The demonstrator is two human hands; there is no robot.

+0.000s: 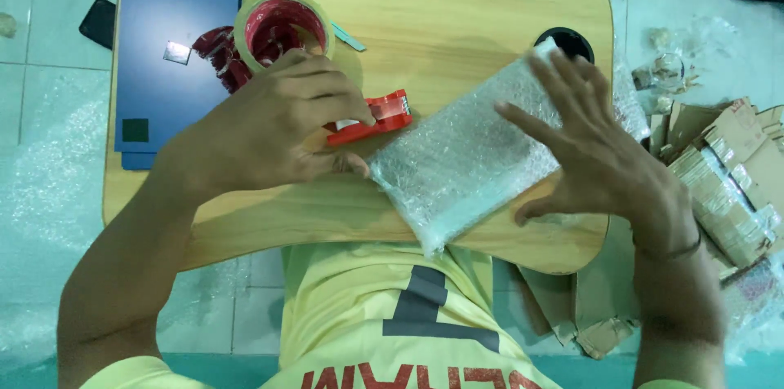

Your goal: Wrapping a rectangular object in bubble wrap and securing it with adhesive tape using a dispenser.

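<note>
Tape dispenser half hidden under left fingers — cardboard pile cut off.

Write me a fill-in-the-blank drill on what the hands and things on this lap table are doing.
1. The left hand grips a red tape ____.
2. The right hand lies flat on a parcel wrapped in ____ wrap.
3. The parcel lies on a ____ lap table.
4. The tape roll has a ____ core.

Missing words: dispenser; bubble; wooden; red

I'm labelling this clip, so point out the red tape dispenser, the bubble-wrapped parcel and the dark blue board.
red tape dispenser [384, 115], head view, red cutter end.
bubble-wrapped parcel [465, 160], head view, top face.
dark blue board [175, 5], head view, upper surface.
</note>
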